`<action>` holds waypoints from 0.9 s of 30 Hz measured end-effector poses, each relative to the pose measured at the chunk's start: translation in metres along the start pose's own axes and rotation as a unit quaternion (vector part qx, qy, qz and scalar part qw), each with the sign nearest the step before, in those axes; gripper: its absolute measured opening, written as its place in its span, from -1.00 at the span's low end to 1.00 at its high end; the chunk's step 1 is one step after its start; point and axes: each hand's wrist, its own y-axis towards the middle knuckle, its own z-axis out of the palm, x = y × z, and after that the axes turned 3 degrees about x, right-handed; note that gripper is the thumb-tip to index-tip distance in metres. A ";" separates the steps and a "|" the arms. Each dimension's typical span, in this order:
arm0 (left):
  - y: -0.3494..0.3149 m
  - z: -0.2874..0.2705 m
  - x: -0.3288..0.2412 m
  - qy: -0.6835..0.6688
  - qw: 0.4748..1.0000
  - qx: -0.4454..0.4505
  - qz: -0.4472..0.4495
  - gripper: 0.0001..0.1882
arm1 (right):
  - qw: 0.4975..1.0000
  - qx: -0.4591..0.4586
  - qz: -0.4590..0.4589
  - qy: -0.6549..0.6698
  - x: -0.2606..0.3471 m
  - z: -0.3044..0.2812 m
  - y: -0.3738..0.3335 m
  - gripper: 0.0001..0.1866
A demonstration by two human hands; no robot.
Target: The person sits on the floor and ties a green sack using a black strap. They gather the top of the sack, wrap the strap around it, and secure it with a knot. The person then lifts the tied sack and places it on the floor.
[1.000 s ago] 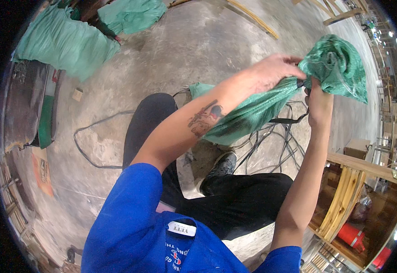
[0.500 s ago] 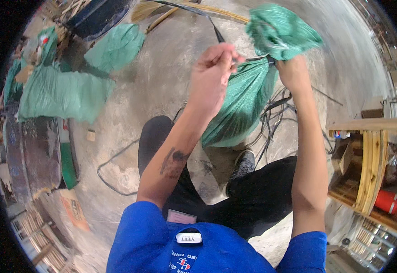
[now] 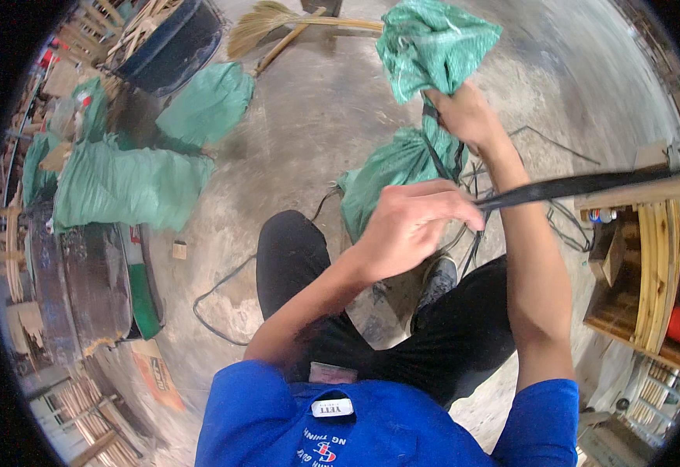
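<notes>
Light: moderate, diffuse; direction unclear. Green sack (image 3: pixel 383 167): pale glints on its gathered top. Concrete floor (image 3: pixel 301 117): whitish sheen to the sack's right, duller and blotched to its left. Shadow: dark, soft-edged, below the sack, between black trouser legs (image 3: pixel 464 319). Motion blur: left hand (image 3: pixel 414 226), just below the sack; black strap (image 3: pixel 589 185), smeared to its right. Distortion: wooden shelf (image 3: pixel 655 276), right of the sack, boards bowed; curved black rim well out to either side of the sack.
</notes>
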 end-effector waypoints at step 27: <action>0.074 -0.066 0.044 0.073 0.987 -0.006 -0.140 -0.80 | 0.893 0.253 0.051 0.368 0.008 0.021 -0.024 -0.78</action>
